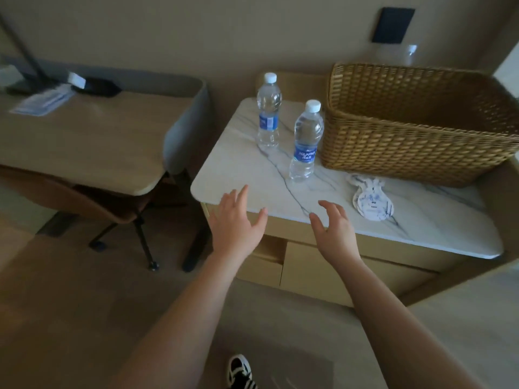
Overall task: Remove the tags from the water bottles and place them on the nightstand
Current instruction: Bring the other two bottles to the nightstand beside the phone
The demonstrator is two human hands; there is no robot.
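Observation:
Two clear water bottles with white caps and blue labels stand upright on the white marble nightstand top [241,175]: the far bottle [268,112] and the near bottle [306,141]. No tag hangs on either neck. White and blue paper tags [369,202] lie flat on the marble, right of the near bottle and in front of the basket. My left hand [237,220] and my right hand [334,230] hover at the nightstand's front edge, both empty with fingers spread.
A large woven wicker basket [415,122] fills the back right of the nightstand. A wooden desk [92,138] with a phone, papers and a lamp base stands to the left, a chair [92,206] tucked under it. Drawers sit below the marble top.

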